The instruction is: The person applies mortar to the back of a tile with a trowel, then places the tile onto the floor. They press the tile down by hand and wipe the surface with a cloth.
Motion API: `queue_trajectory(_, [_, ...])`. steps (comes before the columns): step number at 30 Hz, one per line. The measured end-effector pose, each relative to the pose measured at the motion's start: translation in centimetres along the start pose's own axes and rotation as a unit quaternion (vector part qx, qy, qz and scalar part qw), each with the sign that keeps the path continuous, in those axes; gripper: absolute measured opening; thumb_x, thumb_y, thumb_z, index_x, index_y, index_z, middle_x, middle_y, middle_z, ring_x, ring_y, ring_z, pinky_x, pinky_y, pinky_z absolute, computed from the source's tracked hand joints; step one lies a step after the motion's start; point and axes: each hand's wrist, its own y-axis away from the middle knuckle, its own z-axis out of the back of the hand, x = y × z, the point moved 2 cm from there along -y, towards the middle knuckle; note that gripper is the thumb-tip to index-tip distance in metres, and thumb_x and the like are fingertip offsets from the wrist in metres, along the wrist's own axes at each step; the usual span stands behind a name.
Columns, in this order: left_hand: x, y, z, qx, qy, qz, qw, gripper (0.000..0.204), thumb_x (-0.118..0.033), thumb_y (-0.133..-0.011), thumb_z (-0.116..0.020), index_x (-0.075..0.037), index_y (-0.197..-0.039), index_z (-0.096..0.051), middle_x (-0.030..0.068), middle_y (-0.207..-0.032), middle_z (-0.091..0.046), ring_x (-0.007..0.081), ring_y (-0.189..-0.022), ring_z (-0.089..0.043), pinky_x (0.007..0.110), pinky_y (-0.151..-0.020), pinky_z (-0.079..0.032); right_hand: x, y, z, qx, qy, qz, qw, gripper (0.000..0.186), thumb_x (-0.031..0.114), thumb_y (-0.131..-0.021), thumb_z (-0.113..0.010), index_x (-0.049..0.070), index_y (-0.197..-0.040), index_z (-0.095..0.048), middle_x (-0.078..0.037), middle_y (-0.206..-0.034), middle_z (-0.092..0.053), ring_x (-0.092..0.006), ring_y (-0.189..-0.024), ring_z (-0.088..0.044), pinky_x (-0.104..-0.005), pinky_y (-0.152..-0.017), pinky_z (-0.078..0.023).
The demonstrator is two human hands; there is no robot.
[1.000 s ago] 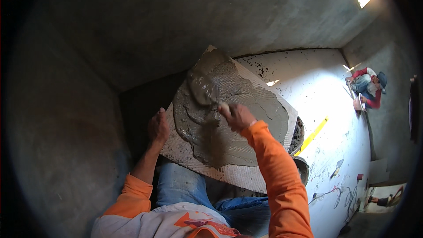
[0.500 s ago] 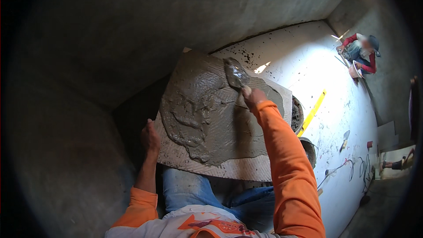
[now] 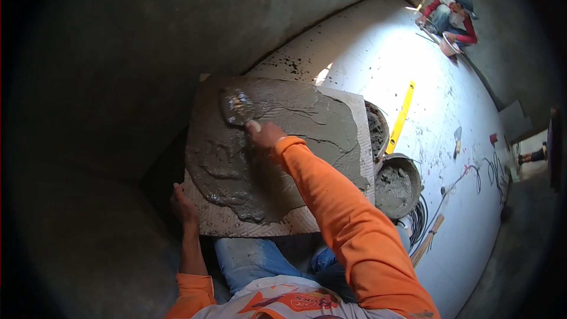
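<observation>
Over the mortar (image 3: 322,124), the trowel (image 3: 237,108) slants lengthwise, pointing forward-left

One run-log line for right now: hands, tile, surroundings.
right hand: gripping trowel, blade over mortar | left hand: at left edge of tile | tile: mostly mortar-coated, near strip bare | nearby: yellow level, two containers

Buckets (image 3: 417,192) crowd slab (image 3: 295,224), R side; far R corner open overhead; L wall (image 3: 77,159) gap unclear (v. dark).

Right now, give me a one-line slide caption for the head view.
Right hand holds a trowel over grey mortar spread across a tile; left hand at the tile's left edge.
</observation>
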Motion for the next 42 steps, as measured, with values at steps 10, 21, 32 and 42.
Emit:
queue_trajectory(10, [1.0,-0.2,-2.0,0.021,0.014,-0.064,0.998,0.058,-0.038,-0.096,-0.03,0.011,-0.098,-0.061,0.0245,-0.101,-0.063,0.0354,-0.099,-0.058,0.038,-0.089,-0.04,-19.0,-0.5,17.6,-0.122,0.19,-0.051,0.973,0.064,0.056,-0.088,-0.043,-0.004,-0.085,-0.064,-0.022,-0.071,-0.063,-0.0346,-0.066,-0.064,-0.0431,-0.061,-0.049])
queue_trajectory(21, [-3.3,3.2,-3.7,0.028,0.012,-0.033,0.999,0.058,-0.037,-0.096,-0.03,0.012,-0.099,-0.061,0.0246,-0.102,-0.063,0.0335,-0.098,-0.057,0.038,-0.089,-0.039,-24.1,4.5,16.7,-0.04,0.025,-0.112,0.993,0.074,0.059,-0.087,-0.037,-0.011,-0.097,-0.062,-0.033,-0.091,-0.061,-0.0445,-0.096,-0.059,-0.0455,-0.085,-0.043])
queue_trajectory(32, [0.0,3.1,-6.5,0.036,0.04,-0.027,0.998,0.061,-0.041,-0.094,-0.031,0.013,-0.104,-0.059,0.0255,-0.106,-0.06,0.0325,-0.103,-0.054,0.038,-0.092,-0.037,-23.1,-1.5,22.8,-0.067,0.151,-0.051,0.985,0.075,0.059,-0.089,-0.035,-0.011,-0.096,-0.061,-0.033,-0.092,-0.06,-0.046,-0.089,-0.06,-0.0455,-0.082,-0.045])
queue_trajectory(42, [-0.3,2.2,-5.4,0.016,0.039,-0.009,0.999,0.062,-0.043,-0.094,-0.033,0.012,-0.104,-0.06,0.0232,-0.107,-0.061,0.0305,-0.104,-0.053,0.037,-0.095,-0.035,-24.9,6.2,26.0,0.009,0.083,-0.141,0.986,0.067,0.056,-0.091,-0.035,-0.007,-0.096,-0.06,-0.028,-0.087,-0.063,-0.0387,-0.084,-0.062,-0.0438,-0.078,-0.047])
